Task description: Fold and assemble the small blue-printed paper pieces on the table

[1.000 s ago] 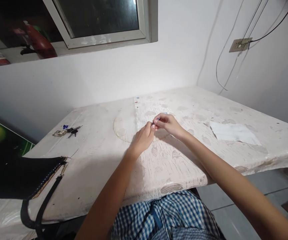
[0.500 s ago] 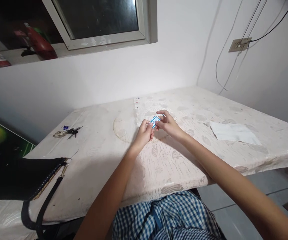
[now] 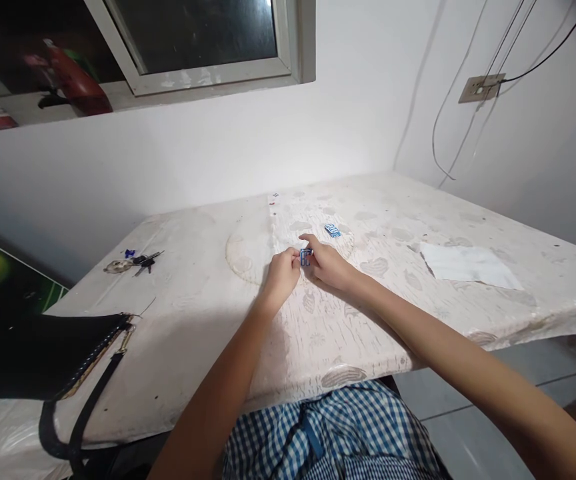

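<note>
Tablecloth (image 3: 193,280), pale and patterned with leaves, spreads out under the person's two hands, which meet near the middle of it. The left hand (image 3: 282,273) is drawn in narrow, its fingertips pinching one edge of a small piece (image 3: 305,257), blue with pale gaps. The right hand (image 3: 329,263) grips the opposite edge, one finger lifted clear above. Just beyond the right hand I see a blue-and-white stack (image 3: 333,231) lying on the cloth. Over to the right, well apart, is a white sheet of paper (image 3: 471,265); off to the left lie some keys (image 3: 144,262), a little blue thing (image 3: 129,253) beside them. Nearer on that side sits a black bag (image 3: 43,353), its strap (image 3: 95,397) hanging past the table's edge. A red bottle (image 3: 78,83) leans by the window (image 3: 208,80).
</note>
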The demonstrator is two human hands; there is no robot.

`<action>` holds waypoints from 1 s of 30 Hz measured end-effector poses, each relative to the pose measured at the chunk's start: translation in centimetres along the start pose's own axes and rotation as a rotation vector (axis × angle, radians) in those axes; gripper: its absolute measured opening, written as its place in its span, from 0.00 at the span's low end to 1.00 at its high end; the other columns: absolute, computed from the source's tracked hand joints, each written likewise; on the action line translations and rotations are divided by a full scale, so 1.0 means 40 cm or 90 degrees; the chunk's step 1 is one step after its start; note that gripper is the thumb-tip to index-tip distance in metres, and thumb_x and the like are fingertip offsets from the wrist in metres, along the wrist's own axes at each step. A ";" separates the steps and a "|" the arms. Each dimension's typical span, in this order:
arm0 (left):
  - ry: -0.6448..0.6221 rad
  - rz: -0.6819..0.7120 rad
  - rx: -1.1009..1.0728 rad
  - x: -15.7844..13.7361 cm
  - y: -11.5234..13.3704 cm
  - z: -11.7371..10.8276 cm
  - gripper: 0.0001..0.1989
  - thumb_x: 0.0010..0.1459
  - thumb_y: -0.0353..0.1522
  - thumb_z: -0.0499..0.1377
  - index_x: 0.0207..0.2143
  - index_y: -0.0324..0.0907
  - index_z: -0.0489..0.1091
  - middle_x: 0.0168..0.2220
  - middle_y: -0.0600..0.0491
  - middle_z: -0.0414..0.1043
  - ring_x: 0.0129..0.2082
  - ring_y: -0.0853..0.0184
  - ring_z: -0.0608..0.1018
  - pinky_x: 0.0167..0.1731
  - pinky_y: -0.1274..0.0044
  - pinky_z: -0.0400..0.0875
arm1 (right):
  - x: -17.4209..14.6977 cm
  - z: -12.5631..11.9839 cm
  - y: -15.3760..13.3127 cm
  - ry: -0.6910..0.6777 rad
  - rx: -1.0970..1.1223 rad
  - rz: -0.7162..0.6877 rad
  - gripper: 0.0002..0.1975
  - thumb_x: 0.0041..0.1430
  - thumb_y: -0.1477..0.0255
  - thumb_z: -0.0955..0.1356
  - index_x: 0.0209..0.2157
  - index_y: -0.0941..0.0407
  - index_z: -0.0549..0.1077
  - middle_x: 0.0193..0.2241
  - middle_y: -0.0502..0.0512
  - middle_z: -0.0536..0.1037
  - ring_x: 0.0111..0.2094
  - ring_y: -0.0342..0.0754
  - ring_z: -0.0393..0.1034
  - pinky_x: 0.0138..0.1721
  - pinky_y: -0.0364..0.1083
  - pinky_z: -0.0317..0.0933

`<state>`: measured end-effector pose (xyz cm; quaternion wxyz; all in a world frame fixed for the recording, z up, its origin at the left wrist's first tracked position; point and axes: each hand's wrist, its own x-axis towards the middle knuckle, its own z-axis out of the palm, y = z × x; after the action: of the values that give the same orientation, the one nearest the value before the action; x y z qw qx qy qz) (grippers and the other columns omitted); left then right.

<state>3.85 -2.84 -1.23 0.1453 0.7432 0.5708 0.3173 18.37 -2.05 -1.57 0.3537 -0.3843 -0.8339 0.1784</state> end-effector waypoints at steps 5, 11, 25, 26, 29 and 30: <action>0.000 -0.005 0.025 -0.005 0.006 -0.004 0.09 0.57 0.28 0.49 0.34 0.42 0.69 0.31 0.50 0.75 0.31 0.66 0.76 0.31 0.77 0.66 | 0.003 0.010 -0.001 -0.002 0.018 0.003 0.27 0.47 0.80 0.58 0.52 0.60 0.55 0.22 0.51 0.67 0.23 0.48 0.59 0.29 0.45 0.52; -0.016 -0.020 0.070 -0.005 0.011 -0.008 0.10 0.59 0.29 0.48 0.35 0.42 0.69 0.31 0.49 0.74 0.32 0.65 0.76 0.30 0.77 0.65 | 0.005 0.012 -0.001 0.005 0.042 0.028 0.27 0.43 0.81 0.58 0.49 0.60 0.56 0.19 0.47 0.64 0.23 0.48 0.58 0.28 0.44 0.51; -0.033 0.023 0.265 -0.020 0.021 -0.031 0.14 0.60 0.33 0.44 0.30 0.43 0.68 0.25 0.49 0.71 0.24 0.63 0.73 0.21 0.76 0.56 | 0.012 0.027 0.010 0.057 0.109 0.059 0.26 0.46 0.81 0.57 0.50 0.59 0.53 0.23 0.48 0.65 0.25 0.46 0.60 0.30 0.45 0.53; -0.037 0.019 0.271 -0.019 0.022 -0.032 0.14 0.60 0.33 0.45 0.29 0.43 0.68 0.26 0.49 0.71 0.24 0.63 0.74 0.22 0.76 0.57 | 0.013 0.030 0.014 0.065 0.125 0.080 0.25 0.47 0.80 0.57 0.50 0.59 0.54 0.23 0.48 0.65 0.25 0.46 0.61 0.30 0.44 0.54; -0.049 0.017 0.297 -0.019 0.027 -0.036 0.14 0.60 0.33 0.44 0.30 0.43 0.68 0.27 0.48 0.72 0.26 0.61 0.75 0.24 0.75 0.60 | 0.017 0.033 0.025 0.055 0.156 0.133 0.20 0.49 0.80 0.58 0.45 0.61 0.61 0.26 0.52 0.69 0.28 0.46 0.63 0.32 0.45 0.56; -0.052 0.023 0.311 -0.019 0.030 -0.037 0.15 0.60 0.33 0.44 0.31 0.42 0.69 0.28 0.47 0.72 0.27 0.61 0.75 0.25 0.75 0.60 | 0.019 0.034 0.027 0.046 0.156 0.136 0.17 0.49 0.81 0.58 0.42 0.60 0.64 0.27 0.53 0.70 0.29 0.46 0.64 0.33 0.45 0.56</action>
<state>3.70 -4.14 0.33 -0.0212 0.7786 0.6108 0.1419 17.60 -0.83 -2.78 0.4070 -0.4311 -0.7467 0.3016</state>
